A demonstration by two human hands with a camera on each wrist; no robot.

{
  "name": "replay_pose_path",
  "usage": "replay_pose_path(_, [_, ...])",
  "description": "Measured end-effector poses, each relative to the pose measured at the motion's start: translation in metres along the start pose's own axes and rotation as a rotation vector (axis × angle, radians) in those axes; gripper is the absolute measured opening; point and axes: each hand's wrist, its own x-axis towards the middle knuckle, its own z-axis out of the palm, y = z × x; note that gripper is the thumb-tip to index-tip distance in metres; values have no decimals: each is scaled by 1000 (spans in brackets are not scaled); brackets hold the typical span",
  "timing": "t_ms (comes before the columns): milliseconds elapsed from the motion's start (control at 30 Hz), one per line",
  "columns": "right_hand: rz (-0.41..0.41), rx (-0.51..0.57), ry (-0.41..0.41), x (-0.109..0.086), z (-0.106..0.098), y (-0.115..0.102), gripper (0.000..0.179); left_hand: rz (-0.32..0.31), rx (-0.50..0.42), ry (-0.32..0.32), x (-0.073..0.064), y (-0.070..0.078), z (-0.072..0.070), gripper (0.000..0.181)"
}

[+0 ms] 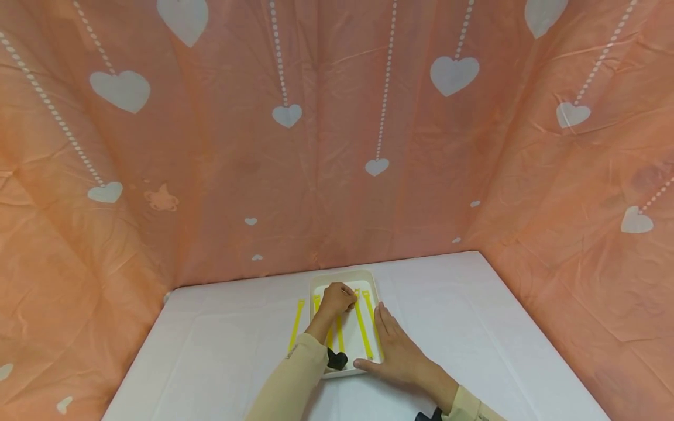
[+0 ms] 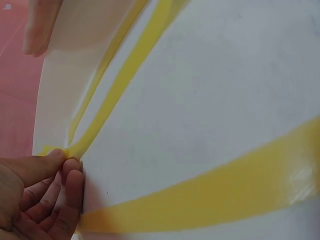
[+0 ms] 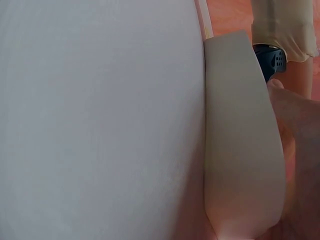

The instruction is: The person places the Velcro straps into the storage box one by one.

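Note:
My left hand [image 1: 337, 299] is over the far part of a white tray [image 1: 337, 374], its thumb and finger pinching the slotted far end of a yellow strap [image 1: 364, 327]. In the left wrist view the left hand [image 2: 42, 195] holds this strap [image 2: 117, 82], which bends up slightly at the pinch. Straight fingers of my right hand [image 1: 402, 354] lie along the tray's right side, with the thumb at the near right corner. The right wrist view has the tray's outer wall [image 3: 242, 135] beside that hand, whose fingertips are hidden there.
More yellow straps lie lengthwise in the tray, one [image 1: 370, 307] along its right wall and another [image 1: 340, 334] partly under the left arm. A further strap [image 1: 296, 324] lies outside, left of the tray. White cloth [image 1: 226, 351] covers the table; a pink heart-print curtain [image 1: 326, 193] stands behind.

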Motion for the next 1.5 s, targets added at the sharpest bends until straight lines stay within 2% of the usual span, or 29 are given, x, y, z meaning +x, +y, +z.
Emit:
replay_pose_path(367, [5, 26, -11, 0, -2, -3, 126, 26, 1, 19, -1, -1, 1, 4])
replay_pose_path(600, [0, 15, -7, 0, 0, -3, 126, 6, -14, 28, -1, -3, 1, 7])
replay_pose_path(1033, [-2, 3, 5, 0, 2, 0, 126, 12, -55, 19, -4, -3, -1, 15])
replay_pose_path(1333, [-1, 9, 0, 0, 2, 0, 126, 59, 32, 31, -5, 3, -6, 11])
replay_pose_path(1500, [-7, 5, 6, 1, 1, 1, 126, 67, 30, 12, -7, 6, -15, 13])
